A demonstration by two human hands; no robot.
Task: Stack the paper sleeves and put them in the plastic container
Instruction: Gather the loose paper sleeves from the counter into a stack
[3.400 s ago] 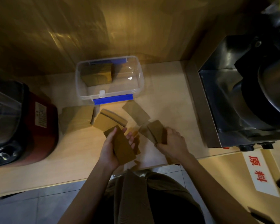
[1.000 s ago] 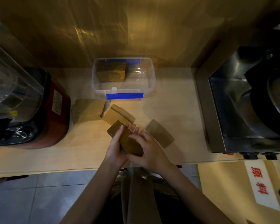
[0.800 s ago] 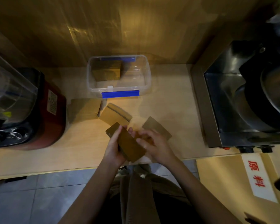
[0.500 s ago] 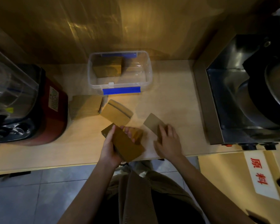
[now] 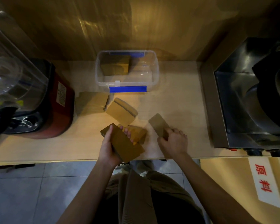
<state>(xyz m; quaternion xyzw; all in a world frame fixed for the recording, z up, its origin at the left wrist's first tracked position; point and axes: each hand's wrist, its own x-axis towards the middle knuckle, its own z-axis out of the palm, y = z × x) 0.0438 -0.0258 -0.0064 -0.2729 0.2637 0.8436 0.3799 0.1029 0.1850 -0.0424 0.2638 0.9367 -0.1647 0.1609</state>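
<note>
Near the surface (image 5: 176, 97) edge, left hand (image 5: 110, 146) grips a sleeve stack (image 5: 124, 143); right hand (image 5: 173, 143) pinches a single sleeve (image 5: 158, 124) beside it.

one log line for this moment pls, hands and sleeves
left hand: holds sleeve stack | right hand: grip on single sleeve on counter | plastic container: open, some sleeves inside

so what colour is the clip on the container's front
Blue clip on the clear container, best in the head view.
</note>
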